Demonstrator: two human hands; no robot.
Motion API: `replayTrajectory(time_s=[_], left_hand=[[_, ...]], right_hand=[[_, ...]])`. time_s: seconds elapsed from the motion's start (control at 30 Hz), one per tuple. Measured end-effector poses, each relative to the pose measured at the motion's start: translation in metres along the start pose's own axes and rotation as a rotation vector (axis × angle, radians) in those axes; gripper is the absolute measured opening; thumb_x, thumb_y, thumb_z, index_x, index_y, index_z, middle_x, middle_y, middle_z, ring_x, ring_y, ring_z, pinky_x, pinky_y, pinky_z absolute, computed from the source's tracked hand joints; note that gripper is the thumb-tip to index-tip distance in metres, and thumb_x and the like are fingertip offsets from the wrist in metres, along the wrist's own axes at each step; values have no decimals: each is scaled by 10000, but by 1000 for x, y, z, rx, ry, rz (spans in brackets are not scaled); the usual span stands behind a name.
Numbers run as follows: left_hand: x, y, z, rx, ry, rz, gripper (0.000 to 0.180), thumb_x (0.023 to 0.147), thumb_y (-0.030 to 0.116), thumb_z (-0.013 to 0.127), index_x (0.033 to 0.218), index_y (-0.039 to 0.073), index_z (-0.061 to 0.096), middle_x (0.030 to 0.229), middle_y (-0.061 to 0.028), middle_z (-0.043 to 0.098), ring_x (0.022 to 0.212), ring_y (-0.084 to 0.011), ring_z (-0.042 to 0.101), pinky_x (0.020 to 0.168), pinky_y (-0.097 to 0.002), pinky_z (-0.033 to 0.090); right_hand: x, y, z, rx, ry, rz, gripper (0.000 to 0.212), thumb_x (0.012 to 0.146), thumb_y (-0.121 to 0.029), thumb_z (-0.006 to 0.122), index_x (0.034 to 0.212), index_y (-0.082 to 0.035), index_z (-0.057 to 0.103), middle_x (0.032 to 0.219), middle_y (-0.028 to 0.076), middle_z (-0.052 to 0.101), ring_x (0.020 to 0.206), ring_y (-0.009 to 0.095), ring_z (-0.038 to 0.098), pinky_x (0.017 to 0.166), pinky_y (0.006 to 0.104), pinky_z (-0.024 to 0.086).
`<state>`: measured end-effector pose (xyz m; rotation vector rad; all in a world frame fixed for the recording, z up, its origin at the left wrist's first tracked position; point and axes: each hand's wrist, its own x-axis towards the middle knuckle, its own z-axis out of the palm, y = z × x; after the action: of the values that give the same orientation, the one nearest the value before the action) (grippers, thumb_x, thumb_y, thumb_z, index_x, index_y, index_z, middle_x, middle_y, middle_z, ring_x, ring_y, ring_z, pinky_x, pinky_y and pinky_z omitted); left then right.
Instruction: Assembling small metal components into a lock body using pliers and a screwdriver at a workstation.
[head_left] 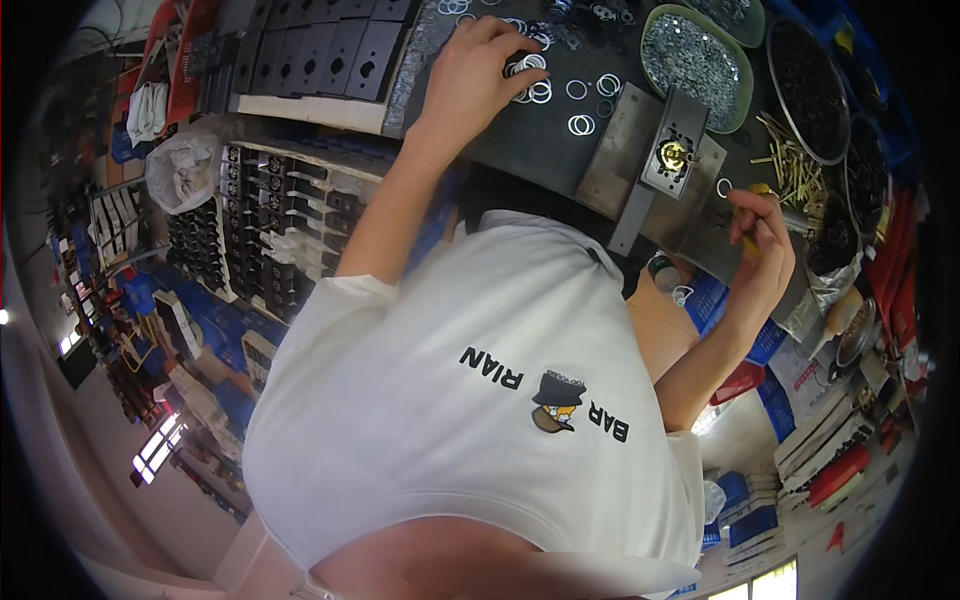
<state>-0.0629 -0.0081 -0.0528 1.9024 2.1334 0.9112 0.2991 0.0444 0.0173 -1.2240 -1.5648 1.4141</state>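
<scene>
My left hand (478,75) reaches over a cluster of white rings (540,92) on the dark worktop, thumb and forefinger apart and touching the rings. More thin rings (581,125) lie to its right. Between my hands stands a metal fixture (632,195) holding a rectangular block (660,170) with a round brass-coloured part (673,155) set in its face. My right hand (765,250) is beside the fixture, fingers curled round a slim yellow-handled tool (750,243), mostly hidden by the fingers. A single white ring (724,187) shows just beyond its fingertips.
A green tray (741,110) of small metal parts stands at the back. Brass-coloured pins (790,160) and a round bowl of dark parts (808,90) lie to the right. Dark rectangular plates (310,60) are stacked at the left, near a rack of black parts (265,215).
</scene>
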Motion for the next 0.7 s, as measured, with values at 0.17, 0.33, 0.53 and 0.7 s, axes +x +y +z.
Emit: replayTrajectory(time_s=[0.17, 0.33, 0.53, 0.7], left_hand=[[1, 5, 1, -64, -37, -23, 202, 836, 150, 861, 1014, 84, 793, 1011, -69, 731, 931, -252, 691, 788, -375, 551], [2, 39, -10, -177, -5, -107, 139, 909, 106, 828, 1015, 38, 770, 983, -65, 768, 827, -170, 760, 682, -318, 546], [6, 120, -13, -700, 23, 99, 123, 939, 0, 776, 1055, -20, 740, 1125, -84, 780, 898, -143, 777, 750, -244, 606], [14, 147, -7, -531, -144, 209, 213, 853, 52, 848, 1044, 41, 756, 1080, -51, 771, 792, -149, 726, 699, -267, 575]], right_hand=[[-2, 0, -2, -41, 8, 0, 415, 954, -218, 450, 1081, 73, 717, 901, 36, 494, 831, 131, 478, 754, 285, 373], [1, 5, -5, -47, -10, -10, 421, 950, -208, 434, 1070, 80, 717, 874, 37, 490, 818, 128, 473, 749, 285, 367], [3, -1, -2, -16, -2, 27, 424, 938, -183, 415, 1065, 88, 717, 871, 36, 473, 825, 132, 460, 757, 287, 371], [1, 1, -4, -9, 17, 21, 419, 922, -179, 421, 1056, 86, 716, 878, 35, 472, 829, 135, 464, 770, 288, 381]])
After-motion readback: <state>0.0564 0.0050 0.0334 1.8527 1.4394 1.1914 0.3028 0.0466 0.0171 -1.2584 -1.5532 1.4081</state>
